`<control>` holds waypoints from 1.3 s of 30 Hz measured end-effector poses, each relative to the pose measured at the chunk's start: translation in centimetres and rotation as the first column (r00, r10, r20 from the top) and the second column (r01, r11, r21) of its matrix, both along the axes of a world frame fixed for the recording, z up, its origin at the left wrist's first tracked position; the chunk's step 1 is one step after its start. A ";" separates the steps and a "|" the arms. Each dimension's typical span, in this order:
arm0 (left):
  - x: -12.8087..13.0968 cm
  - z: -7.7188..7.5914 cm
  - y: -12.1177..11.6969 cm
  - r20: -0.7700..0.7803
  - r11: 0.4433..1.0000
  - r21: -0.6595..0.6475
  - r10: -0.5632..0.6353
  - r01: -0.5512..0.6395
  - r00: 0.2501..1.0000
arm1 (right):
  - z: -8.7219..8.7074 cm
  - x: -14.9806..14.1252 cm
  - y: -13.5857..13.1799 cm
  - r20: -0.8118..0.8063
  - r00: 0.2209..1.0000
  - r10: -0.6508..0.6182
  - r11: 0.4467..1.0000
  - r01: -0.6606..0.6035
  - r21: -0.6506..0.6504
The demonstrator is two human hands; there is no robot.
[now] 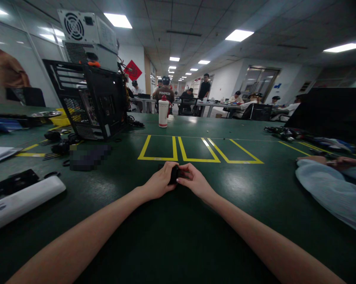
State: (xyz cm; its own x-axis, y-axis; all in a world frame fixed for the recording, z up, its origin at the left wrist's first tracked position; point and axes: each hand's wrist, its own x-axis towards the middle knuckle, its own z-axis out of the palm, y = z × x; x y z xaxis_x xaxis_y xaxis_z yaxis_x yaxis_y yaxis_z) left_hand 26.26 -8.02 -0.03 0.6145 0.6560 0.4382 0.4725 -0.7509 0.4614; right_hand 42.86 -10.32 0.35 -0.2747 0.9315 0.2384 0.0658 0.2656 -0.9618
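Head view: the left hand [162, 182] wraps a small black object [173, 175] just nearer than the yellow taped outlines [199, 160] on the surface [178, 236]; the right hand [197, 183] pinches its right side. Fine two-handed handling seems in hand; any next move calls for a steady left grip. Beyond, a red-topped bottle [163, 113] stands upright, contents hidden. What the yellow bin [60, 119] behind the computer case [102, 102] holds, I cannot tell.
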 end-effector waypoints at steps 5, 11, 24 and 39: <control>-0.1 -0.1 0.1 -0.008 1.000 0.004 0.014 -0.014 1.000 | 0.1 -0.1 -0.4 -0.010 1.000 -0.015 1.000 0.015 0.010; 0.0 -0.2 0.1 -0.001 1.000 -0.001 0.011 -0.011 1.000 | 0.1 0.1 -0.1 0.021 0.998 -0.059 0.996 0.060 -0.064; 0.1 -0.3 0.2 -0.008 0.999 0.031 0.015 -0.015 1.000 | 0.3 -0.1 -0.3 -0.011 0.998 -0.056 0.997 0.055 -0.058; 0.0 -0.1 0.1 -0.021 0.999 0.031 0.009 -0.009 1.000 | 0.5 -0.2 -0.5 -0.045 0.998 -0.034 0.999 0.033 -0.040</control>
